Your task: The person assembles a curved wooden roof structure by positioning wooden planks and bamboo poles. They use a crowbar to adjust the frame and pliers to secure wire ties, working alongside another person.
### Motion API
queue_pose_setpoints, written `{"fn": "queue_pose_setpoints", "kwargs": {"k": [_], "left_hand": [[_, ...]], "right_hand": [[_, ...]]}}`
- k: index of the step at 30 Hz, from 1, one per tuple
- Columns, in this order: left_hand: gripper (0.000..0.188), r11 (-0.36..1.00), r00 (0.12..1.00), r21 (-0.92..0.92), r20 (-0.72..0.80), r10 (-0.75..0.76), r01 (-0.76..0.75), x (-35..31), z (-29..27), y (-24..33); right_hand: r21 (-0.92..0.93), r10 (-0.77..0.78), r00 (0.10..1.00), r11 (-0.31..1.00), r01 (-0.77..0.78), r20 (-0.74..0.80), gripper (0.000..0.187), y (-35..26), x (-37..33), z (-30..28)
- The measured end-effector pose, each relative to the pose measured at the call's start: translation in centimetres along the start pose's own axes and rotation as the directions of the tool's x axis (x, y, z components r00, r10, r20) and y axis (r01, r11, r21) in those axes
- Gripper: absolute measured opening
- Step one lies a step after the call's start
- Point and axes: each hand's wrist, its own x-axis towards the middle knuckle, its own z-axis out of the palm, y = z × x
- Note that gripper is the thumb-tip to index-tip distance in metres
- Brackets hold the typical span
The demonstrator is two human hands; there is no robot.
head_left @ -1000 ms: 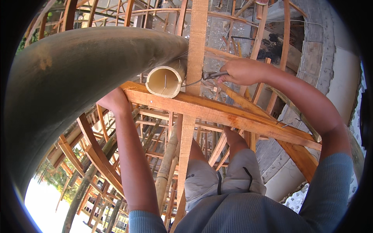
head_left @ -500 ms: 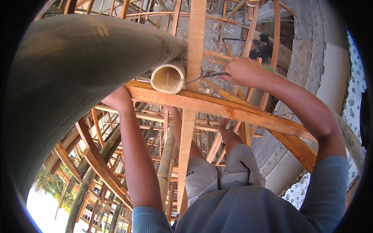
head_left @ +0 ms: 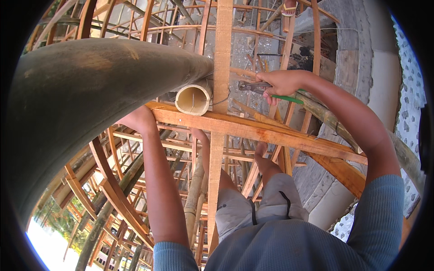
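My right hand (head_left: 282,85) is closed around dark metal pincers (head_left: 254,86) with green handle grips. Their jaws point left and hold nothing I can see. Left of them, a thin bent wire (head_left: 223,102) curls across the upright timber (head_left: 223,54), its loop apart from the jaws. Beside that timber, the hollow cut end of a bamboo pole (head_left: 186,102) rests on a crosswise wooden beam (head_left: 266,130); a nail or pin shows inside it. My left hand (head_left: 138,120) is at the beam's left end, its fingers hidden behind the thick dark pole (head_left: 104,72).
My bare feet (head_left: 261,151) stand on framing far above the ground. A lattice of wooden strips and bamboo (head_left: 193,180) spreads below. At right run a concrete ledge (head_left: 348,86) and another bamboo pole (head_left: 332,118). Another person's sandaled foot (head_left: 289,8) shows at the top.
The pincers have come off the wire by the upright timber and turned, showing the green handles. My right hand has shifted slightly right and down. My left hand stays at the beam.
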Motion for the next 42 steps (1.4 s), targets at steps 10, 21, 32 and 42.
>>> {"fn": "queue_pose_setpoints", "kwargs": {"k": [10,21,32,42], "left_hand": [[0.038,0.996,0.979,-0.022,-0.186,-0.089,0.086,0.6,1.3,-1.4],[0.041,0.957,0.958,-0.1,-0.071,-0.279,0.271,1.0,0.7,-1.0],[0.04,0.913,0.912,-0.006,-0.056,-0.407,0.407,1.0,-0.4,-0.1],[0.053,1.0,0.983,0.021,-0.184,-0.016,0.02,-6.5,-4.3,6.8]], "right_hand": [[0.918,-0.255,0.963,0.395,0.019,0.09,0.028,5.5,-3.3,2.9],[0.572,0.064,0.976,0.817,0.069,-0.209,0.01,2.3,-4.1,-5.6],[0.647,-0.454,0.593,0.045,0.761,-0.665,0.06,-13.1,-15.4,12.3],[0.915,0.008,0.975,-0.342,0.213,-0.223,0.059,-3.9,-20.5,42.2]]}}
